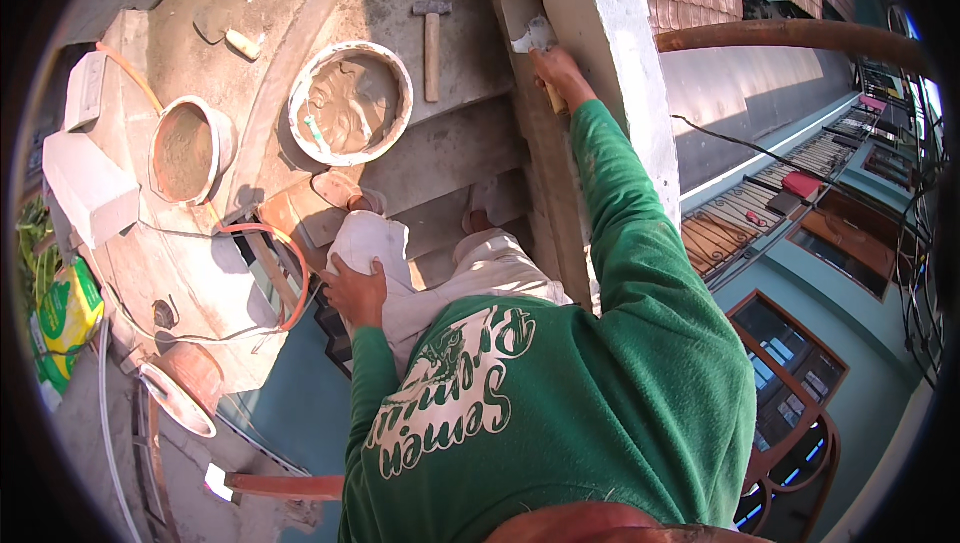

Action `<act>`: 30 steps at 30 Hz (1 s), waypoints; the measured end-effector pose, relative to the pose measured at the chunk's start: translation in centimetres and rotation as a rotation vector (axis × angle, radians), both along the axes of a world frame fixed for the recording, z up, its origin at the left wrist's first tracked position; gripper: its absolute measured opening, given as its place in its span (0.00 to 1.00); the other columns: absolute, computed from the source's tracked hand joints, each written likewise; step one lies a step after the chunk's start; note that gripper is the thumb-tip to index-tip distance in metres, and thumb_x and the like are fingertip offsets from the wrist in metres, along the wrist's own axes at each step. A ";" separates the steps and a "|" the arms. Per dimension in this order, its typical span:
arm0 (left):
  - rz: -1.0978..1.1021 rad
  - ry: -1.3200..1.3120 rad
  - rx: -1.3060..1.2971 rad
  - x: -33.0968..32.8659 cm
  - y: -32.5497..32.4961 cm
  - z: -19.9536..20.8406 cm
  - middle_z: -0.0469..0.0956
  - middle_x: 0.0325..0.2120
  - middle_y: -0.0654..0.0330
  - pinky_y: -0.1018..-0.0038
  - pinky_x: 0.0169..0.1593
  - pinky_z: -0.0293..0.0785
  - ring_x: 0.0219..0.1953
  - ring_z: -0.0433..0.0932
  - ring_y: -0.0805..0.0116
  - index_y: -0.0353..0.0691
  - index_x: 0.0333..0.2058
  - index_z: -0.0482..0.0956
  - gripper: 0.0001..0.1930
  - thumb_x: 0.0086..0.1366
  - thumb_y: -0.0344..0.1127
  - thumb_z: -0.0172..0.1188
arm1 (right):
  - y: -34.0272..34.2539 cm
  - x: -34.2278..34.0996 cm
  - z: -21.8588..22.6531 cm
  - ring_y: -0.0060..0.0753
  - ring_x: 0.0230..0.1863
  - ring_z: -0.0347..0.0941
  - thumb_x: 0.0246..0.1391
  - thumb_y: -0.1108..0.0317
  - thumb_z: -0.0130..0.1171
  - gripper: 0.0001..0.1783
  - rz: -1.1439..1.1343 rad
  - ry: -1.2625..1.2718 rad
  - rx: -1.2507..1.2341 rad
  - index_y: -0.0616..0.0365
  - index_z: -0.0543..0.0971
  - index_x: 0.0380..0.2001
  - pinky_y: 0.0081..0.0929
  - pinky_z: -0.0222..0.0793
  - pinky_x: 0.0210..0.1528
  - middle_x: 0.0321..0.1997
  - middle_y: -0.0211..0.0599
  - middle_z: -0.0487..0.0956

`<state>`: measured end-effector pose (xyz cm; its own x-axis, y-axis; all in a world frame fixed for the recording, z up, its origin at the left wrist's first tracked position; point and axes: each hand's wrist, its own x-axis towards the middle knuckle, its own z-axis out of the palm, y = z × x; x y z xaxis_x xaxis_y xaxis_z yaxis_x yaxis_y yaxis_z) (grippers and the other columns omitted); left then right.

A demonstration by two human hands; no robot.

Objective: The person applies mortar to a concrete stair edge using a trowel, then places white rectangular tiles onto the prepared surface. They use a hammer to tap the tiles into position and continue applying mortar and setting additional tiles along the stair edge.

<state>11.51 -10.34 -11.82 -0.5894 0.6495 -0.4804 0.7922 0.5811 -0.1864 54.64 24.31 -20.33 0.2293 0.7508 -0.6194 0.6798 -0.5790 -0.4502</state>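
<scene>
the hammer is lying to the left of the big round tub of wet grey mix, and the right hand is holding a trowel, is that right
Not quite: the head view shows the hammer to the right of the tub. The right hand is indeed holding a trowel.

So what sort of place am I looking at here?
Most likely an outdoor masonry work site on a stairway: bare concrete steps, a round tub of wet-looking mortar, and a trowel in the person's right hand.
</scene>
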 end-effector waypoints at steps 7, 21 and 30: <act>0.004 0.005 -0.006 0.7 0.0 -0.1 0.67 0.67 0.36 0.41 0.61 0.78 0.60 0.77 0.30 0.44 0.77 0.64 0.50 0.64 0.64 0.70 | 0.2 -2.2 1.5 0.63 0.57 0.86 0.73 0.48 0.52 0.30 0.042 -0.247 0.068 0.67 0.88 0.46 0.53 0.79 0.63 0.51 0.60 0.89; 0.012 0.013 -0.010 0.7 0.9 -0.5 0.68 0.66 0.37 0.42 0.64 0.76 0.62 0.76 0.31 0.43 0.77 0.64 0.51 0.63 0.65 0.70 | -2.6 -4.6 9.2 0.68 0.69 0.77 0.72 0.44 0.58 0.34 -0.116 -0.209 0.197 0.67 0.80 0.62 0.56 0.72 0.71 0.63 0.66 0.83; -0.023 0.022 0.008 0.0 1.1 -1.0 0.70 0.64 0.37 0.42 0.62 0.78 0.60 0.78 0.29 0.42 0.76 0.65 0.52 0.62 0.67 0.70 | -5.9 -5.9 12.6 0.70 0.56 0.83 0.76 0.49 0.56 0.23 -0.169 -0.233 0.440 0.63 0.80 0.46 0.61 0.74 0.60 0.50 0.61 0.87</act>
